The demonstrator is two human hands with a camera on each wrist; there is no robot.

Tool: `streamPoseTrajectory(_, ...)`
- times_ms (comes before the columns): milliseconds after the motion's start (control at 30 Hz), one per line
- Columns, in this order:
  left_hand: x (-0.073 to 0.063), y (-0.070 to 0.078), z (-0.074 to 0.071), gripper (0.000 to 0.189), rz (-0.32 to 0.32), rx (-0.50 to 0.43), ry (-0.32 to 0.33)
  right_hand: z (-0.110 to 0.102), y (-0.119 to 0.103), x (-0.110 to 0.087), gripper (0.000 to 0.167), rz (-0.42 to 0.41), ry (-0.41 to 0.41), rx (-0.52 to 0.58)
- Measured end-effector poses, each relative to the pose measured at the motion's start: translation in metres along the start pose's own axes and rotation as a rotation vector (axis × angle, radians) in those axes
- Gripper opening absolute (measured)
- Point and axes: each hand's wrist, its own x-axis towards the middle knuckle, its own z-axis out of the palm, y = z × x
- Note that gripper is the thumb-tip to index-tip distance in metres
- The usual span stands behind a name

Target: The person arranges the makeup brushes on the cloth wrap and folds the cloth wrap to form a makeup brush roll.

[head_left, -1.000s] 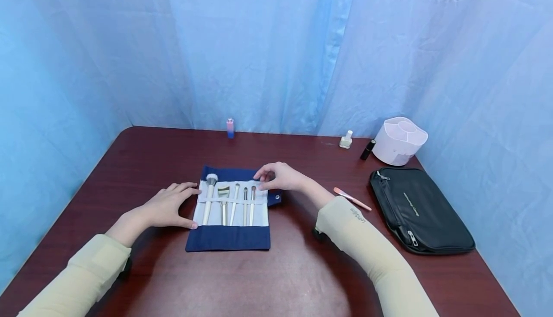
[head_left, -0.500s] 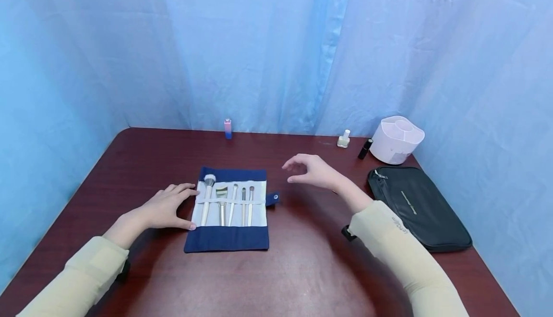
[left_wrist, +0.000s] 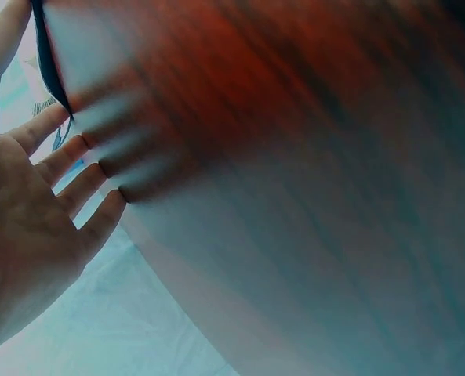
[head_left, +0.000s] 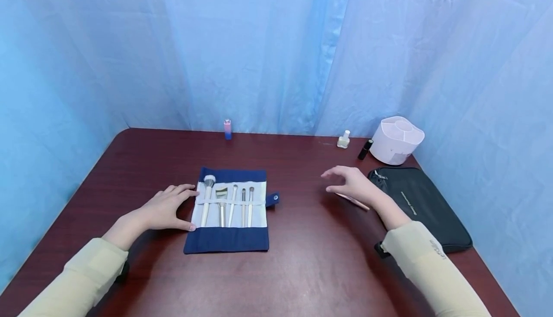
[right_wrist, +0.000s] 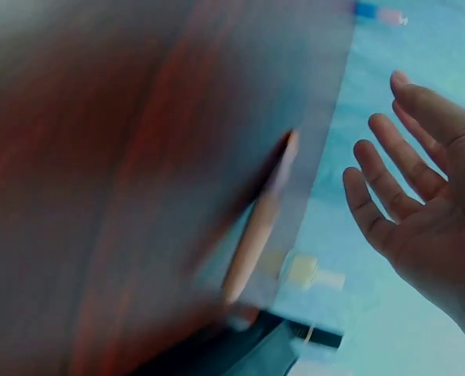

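Observation:
A navy brush roll [head_left: 226,239] lies unfolded on the table, with several makeup brushes [head_left: 206,206] tucked in its white lining. Against the roll's left edge rests my left hand [head_left: 166,210], fingers spread and thumb at the lower fold. My right hand [head_left: 354,185] hovers above a loose pink makeup brush [head_left: 357,202], its fingers relaxed and holding nothing. In the head view the hand covers the brush's upper part. The right wrist view shows the whole brush [right_wrist: 252,243] on the table, apart from the fingers.
A black zipped case [head_left: 425,206] lies at the right. Behind it stand a white organizer [head_left: 395,144], a black lipstick tube [head_left: 365,149] and a nail polish bottle [head_left: 343,140]. A pink and blue tube [head_left: 227,129] stands near the table's back edge, before blue curtains.
My right hand has moved from the roll's upper right corner rightward to above the loose pink brush. The left hand has stayed at the roll's left edge.

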Motion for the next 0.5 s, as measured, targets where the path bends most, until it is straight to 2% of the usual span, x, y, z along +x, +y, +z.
streamPoseTrajectory(233, -0.001, 0.0, -0.001, 0.094, -0.006, 0.005, 0.004, -0.004, 0.024, -0.019, 0.029, 0.071, -0.031, -0.075)
streamPoseTrajectory(367, 0.0, 0.001, -0.001, 0.095, -0.006, 0.008, 0.004, -0.004, 0.033, -0.023, 0.026, 0.139, -0.079, -0.065)
streamPoseTrajectory(500, 0.0, 0.001, 0.0, 0.096, -0.011, 0.005, 0.005, -0.003, 0.036, -0.026, 0.021, 0.154, -0.099, -0.05)
